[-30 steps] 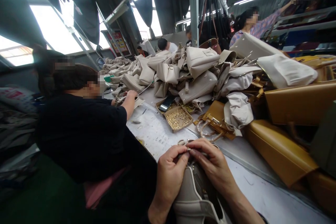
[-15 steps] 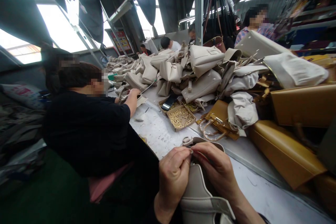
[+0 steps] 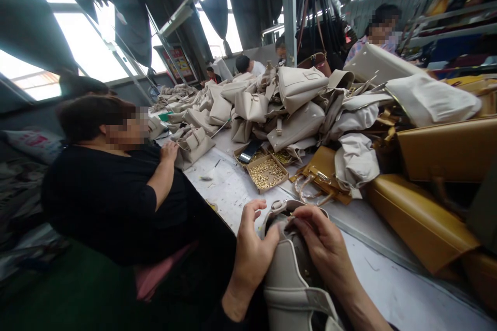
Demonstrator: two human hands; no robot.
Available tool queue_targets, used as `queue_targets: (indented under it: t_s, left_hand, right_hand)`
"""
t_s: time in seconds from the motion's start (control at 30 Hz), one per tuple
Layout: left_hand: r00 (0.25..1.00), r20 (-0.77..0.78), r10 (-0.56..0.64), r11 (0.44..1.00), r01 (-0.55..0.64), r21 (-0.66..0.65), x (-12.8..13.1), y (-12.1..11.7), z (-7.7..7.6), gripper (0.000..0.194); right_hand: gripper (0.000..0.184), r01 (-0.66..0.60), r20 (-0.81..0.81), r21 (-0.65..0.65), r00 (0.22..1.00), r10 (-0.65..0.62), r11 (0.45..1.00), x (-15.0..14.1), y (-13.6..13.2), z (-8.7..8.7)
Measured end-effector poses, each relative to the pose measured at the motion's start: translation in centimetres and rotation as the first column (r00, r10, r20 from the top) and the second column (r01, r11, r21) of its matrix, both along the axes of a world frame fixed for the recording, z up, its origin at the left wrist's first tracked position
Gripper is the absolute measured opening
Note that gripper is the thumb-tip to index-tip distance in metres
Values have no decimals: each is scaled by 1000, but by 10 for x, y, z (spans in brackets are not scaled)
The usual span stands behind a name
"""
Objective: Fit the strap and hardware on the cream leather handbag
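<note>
A light grey handbag [image 3: 282, 269] stands in front of me at the table's edge, its mouth turned up and its strap loop lying toward me. My left hand [image 3: 250, 245] is at its left side, fingers spread and curved, the thumb touching the bag near the rim. Over the right side of the opening, my right hand [image 3: 325, 243] has thumb and forefinger pinched together. Whatever sits in that pinch is too small to make out. The inside of the bag is mostly hidden by my right hand.
Beyond the bag, a shallow cardboard box [image 3: 267, 175] holds many small gold metal pieces, with a phone [image 3: 249, 151] behind it. Grey bags [image 3: 303, 88] are heaped at the back, mustard bags [image 3: 423, 222] at right. A co-worker in black [image 3: 112, 186] sits at left, handling another grey bag [image 3: 196, 147].
My left hand has let go and opened, moving slightly left from the right hand. My right hand stays pinched over the bag's mouth. The co-worker has leaned back, and a grey bag now stands upright there.
</note>
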State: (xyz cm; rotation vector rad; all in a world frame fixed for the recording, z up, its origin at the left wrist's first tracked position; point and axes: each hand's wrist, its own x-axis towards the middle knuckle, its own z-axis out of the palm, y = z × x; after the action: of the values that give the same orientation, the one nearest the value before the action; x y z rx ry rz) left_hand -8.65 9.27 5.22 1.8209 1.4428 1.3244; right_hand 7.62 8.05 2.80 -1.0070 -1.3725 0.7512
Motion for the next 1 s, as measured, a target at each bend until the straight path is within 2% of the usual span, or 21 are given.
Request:
queue_targets:
  t_s: [0.1, 0.2, 0.33, 0.43, 0.5, 0.57, 0.63, 0.7, 0.77, 0.87, 1.0]
  left_hand:
    - [993, 50, -110, 972, 118, -203, 2, 10, 3, 53]
    - [980, -51, -191, 952, 172, -254, 4, 18, 9, 60]
    - [926, -339, -165, 977, 107, -183, 8, 25, 15, 54]
    - [817, -563, -123, 992, 92, -83, 11, 31, 15, 52]
    - [751, -653, -99, 994, 106, -29, 13, 35, 13, 54]
    - [720, -693, -50, 997, 79, 10, 13, 38, 9, 49]
    - [710, -704, 12, 999, 27, 44, 11, 39, 6, 35]
    - [702, -711, 43, 998, 7, 67, 8, 38, 4, 18]
    - [694, -720, 33, 996, 38, 83, 5, 37, 3, 12]
    - [676, -737, 12, 986, 113, 120, -1, 37, 0, 15]
    - [614, -787, -54, 955, 263, 140, -9, 39, 1, 28]
  right_hand:
    - [7, 0, 30, -31, 1000, 1, 1000, -1, 1, 1]
    - [8, 11, 39, -12, 999, -10, 1000, -3, 1, 1]
    - [8, 72, 3, 41, 997, -72, 997, -4, 0, -2]
    - [9, 100, -26, 79, 995, -99, 992, -5, 1, -5]
    - [10, 105, -20, 114, 994, -104, 988, -4, 3, -8]
    - [9, 103, 5, 170, 994, -106, 980, -3, 6, -12]
    - [8, 125, 13, 201, 991, -131, 972, -2, 8, -16]
    - [9, 155, 1, 188, 987, -158, 970, -3, 9, -19]
    - [9, 171, -16, 159, 985, -171, 972, -4, 9, -20]
    - [8, 167, -24, 142, 986, -165, 976, -6, 9, -20]
    - [8, 182, -27, 146, 983, -180, 972, -6, 8, -21]
